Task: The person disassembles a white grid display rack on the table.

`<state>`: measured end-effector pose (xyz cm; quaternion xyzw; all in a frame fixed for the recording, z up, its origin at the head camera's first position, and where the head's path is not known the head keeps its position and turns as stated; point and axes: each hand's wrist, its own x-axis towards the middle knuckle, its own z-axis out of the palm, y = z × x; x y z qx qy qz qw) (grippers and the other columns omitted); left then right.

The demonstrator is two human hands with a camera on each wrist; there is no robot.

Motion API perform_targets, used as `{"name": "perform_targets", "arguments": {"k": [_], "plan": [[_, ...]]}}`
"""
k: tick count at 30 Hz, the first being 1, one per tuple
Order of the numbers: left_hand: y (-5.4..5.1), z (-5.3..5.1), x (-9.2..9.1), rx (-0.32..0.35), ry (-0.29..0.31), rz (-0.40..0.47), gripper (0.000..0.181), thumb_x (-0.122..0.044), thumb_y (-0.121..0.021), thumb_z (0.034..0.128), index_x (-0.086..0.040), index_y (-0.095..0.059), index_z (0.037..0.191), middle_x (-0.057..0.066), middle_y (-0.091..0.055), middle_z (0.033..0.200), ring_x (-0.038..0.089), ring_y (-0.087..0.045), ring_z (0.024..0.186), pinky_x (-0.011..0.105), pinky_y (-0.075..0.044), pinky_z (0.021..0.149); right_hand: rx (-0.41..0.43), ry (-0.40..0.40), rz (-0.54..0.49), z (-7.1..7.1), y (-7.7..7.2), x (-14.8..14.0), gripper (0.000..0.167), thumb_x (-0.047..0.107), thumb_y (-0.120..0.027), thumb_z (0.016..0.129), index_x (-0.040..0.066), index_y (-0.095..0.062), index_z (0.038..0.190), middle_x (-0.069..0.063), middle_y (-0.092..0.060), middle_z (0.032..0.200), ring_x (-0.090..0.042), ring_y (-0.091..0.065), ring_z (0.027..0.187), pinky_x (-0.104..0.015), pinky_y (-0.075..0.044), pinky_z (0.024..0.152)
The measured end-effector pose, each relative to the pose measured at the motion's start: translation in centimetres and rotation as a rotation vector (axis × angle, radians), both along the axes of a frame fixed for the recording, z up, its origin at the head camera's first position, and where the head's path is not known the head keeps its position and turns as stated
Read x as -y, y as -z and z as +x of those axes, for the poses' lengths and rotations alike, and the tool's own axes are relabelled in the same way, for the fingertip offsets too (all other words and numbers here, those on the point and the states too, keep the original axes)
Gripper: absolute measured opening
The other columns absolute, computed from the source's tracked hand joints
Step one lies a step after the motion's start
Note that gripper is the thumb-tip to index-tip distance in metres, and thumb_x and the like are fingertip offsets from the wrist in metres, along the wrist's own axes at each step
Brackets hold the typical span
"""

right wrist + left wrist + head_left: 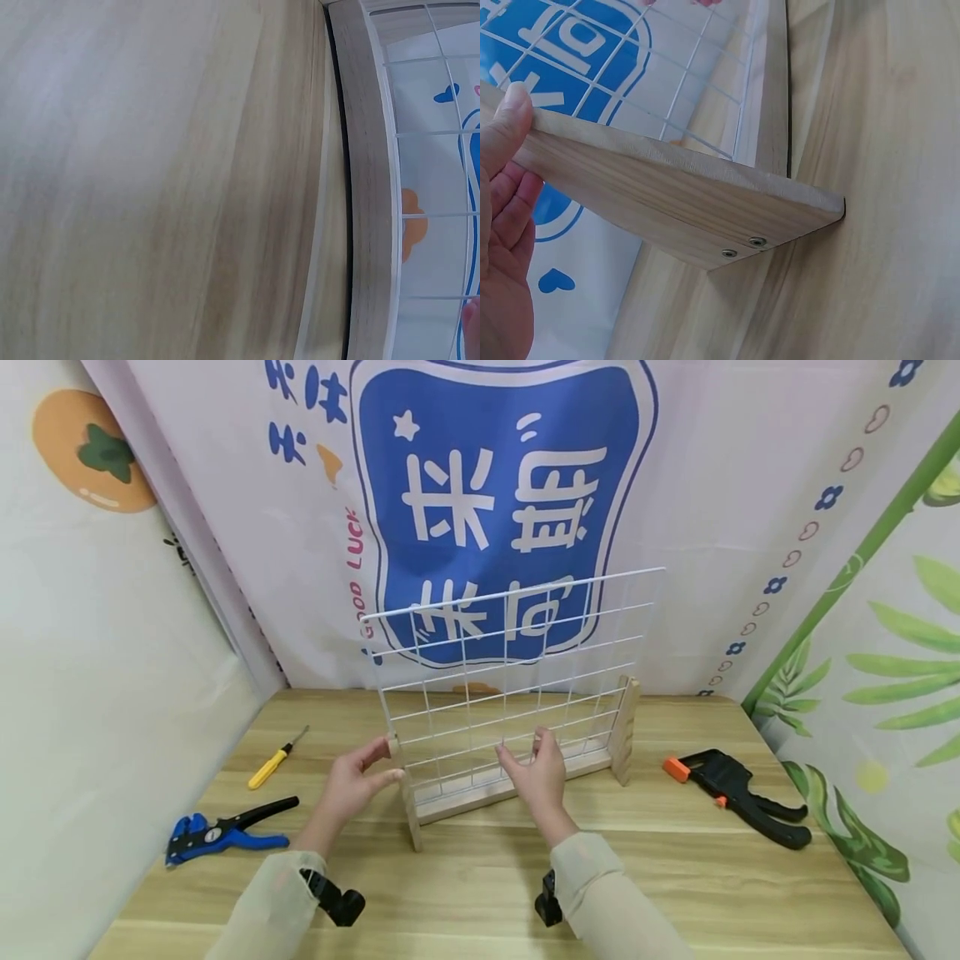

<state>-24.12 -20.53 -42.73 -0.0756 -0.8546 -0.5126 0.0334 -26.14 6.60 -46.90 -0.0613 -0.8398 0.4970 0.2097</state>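
A white wire grid point(480, 702) stands upright in a wooden base point(480, 797), between two wooden side pieces. My left hand point(356, 785) pinches the upper end of the left side piece point(411, 814); in the left wrist view the thumb of that hand point(506, 225) lies on the edge of the board point(652, 184), which has two screws low down. At the lower middle of the grid, my right hand point(540, 774) has its thumb and fingers at the wires, spread apart; whether they grip a wire is unclear. Only a fingertip of it shows in the right wrist view, beside the grid point(435, 215).
On the left of the table point(480, 893) lie a yellow screwdriver point(268, 770) and a blue and black wire stripper point(225, 837). A black and orange clamp point(738, 793) lies on the right. Behind the table hangs a printed cloth point(705, 527).
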Motion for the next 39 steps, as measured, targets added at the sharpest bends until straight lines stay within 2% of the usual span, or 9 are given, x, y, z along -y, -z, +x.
{"name": "perform_targets", "arguments": {"k": [5, 10, 17, 25, 29, 34, 39], "plan": [[0.1, 0.8, -0.1, -0.035, -0.007, -0.034, 0.062, -0.017, -0.076, 0.0767, 0.001, -0.050, 0.131, 0.020, -0.060, 0.121, 0.036, -0.046, 0.124, 0.050, -0.033, 0.106, 0.018, 0.013, -0.020, 0.3, -0.1, 0.3, 0.077, 0.047, -0.075, 0.071, 0.000, -0.045, 0.124, -0.020, -0.057, 0.103, -0.031, -0.054, 0.091, -0.040, -0.049, 0.073], [0.1, 1.7, 0.0, -0.065, -0.004, -0.038, 0.062, -0.015, -0.076, 0.0758, 0.001, -0.051, 0.129, 0.021, -0.061, 0.118, 0.039, -0.047, 0.122, 0.051, -0.033, 0.104, 0.000, 0.019, -0.023, 0.8, -0.1, 0.6, 0.075, 0.048, -0.075, 0.071, -0.001, -0.045, 0.121, -0.013, -0.052, 0.091, -0.022, -0.046, 0.079, -0.030, -0.043, 0.065], [0.1, 2.9, 0.2, -0.034, 0.002, -0.029, 0.062, -0.018, -0.076, 0.0769, -0.001, -0.050, 0.131, 0.017, -0.061, 0.119, 0.038, -0.045, 0.124, 0.053, -0.031, 0.105, -0.057, 0.027, -0.018, 1.5, 0.3, 0.9, 0.071, 0.045, -0.076, 0.071, -0.002, -0.046, 0.115, -0.003, -0.041, 0.081, -0.018, -0.039, 0.072, -0.026, -0.038, 0.060], [0.4, 4.0, 0.2, -0.117, -0.009, -0.067, 0.057, -0.014, -0.076, 0.0766, 0.001, -0.053, 0.127, 0.018, -0.064, 0.113, 0.036, -0.053, 0.116, 0.053, -0.035, 0.102, -0.117, 0.071, 0.020, 2.0, 0.5, 1.2, 0.063, 0.045, -0.075, 0.072, 0.000, -0.048, 0.105, -0.005, -0.043, 0.078, -0.016, -0.038, 0.068, -0.025, -0.037, 0.058], [0.6, 4.5, 0.0, -0.130, -0.010, -0.036, 0.057, -0.010, -0.075, 0.0768, 0.003, -0.052, 0.127, 0.021, -0.061, 0.118, 0.036, -0.054, 0.115, 0.045, -0.038, 0.100, -0.144, 0.079, 0.026, 2.3, 0.5, 1.2, 0.059, 0.042, -0.076, 0.071, -0.001, -0.048, 0.100, -0.013, -0.047, 0.078, -0.018, -0.038, 0.067, -0.026, -0.037, 0.058], [0.6, 4.9, -0.2, -0.121, 0.001, 0.055, 0.058, -0.003, -0.073, 0.0769, 0.008, -0.049, 0.128, 0.024, -0.056, 0.123, 0.036, -0.054, 0.114, 0.030, -0.043, 0.094, -0.167, 0.096, 0.077, 2.6, 0.6, 1.1, 0.053, 0.041, -0.076, 0.070, 0.003, -0.046, 0.091, -0.014, -0.048, 0.075, -0.016, -0.037, 0.063, -0.024, -0.035, 0.054], [0.8, 5.1, -0.3, -0.156, -0.006, 0.063, 0.056, 0.000, -0.074, 0.0751, 0.009, -0.051, 0.125, 0.024, -0.058, 0.120, 0.037, -0.056, 0.110, 0.031, -0.045, 0.092, -0.173, 0.095, 0.150, 2.9, 0.4, 0.7, 0.053, 0.046, -0.076, 0.069, 0.007, -0.044, 0.085, -0.006, -0.045, 0.067, -0.012, -0.034, 0.055, -0.022, -0.032, 0.047]]}}
